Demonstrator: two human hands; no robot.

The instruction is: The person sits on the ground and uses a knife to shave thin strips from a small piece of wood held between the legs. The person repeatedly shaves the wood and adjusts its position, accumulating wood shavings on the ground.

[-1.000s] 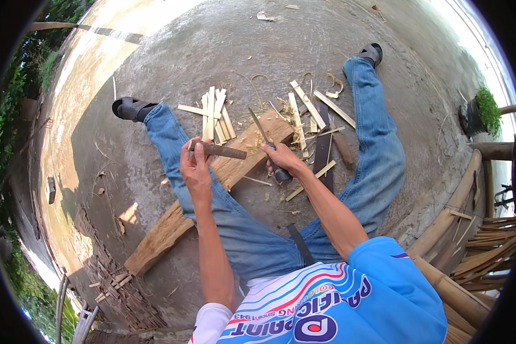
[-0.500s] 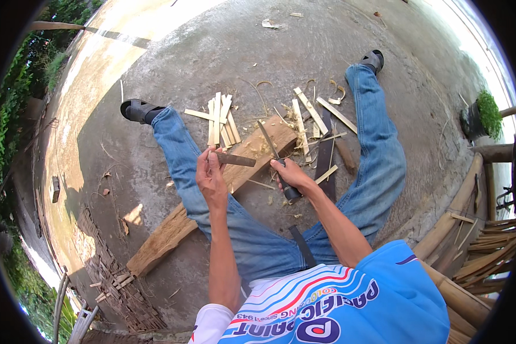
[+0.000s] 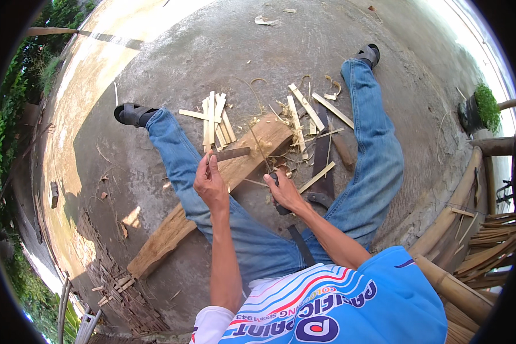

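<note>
The left hand (image 3: pixel 211 184) gripped a short bamboo piece (image 3: pixel 230 153) over the plank (image 3: pixel 178 226); the right hand (image 3: pixel 285 192) gripped a knife handle (image 3: pixel 278 206).

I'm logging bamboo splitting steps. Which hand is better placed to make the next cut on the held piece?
Probably the right hand: it grips the knife, blade angled toward the wooden block. The left hand is occupied pinching the short dark piece above that block.
</note>
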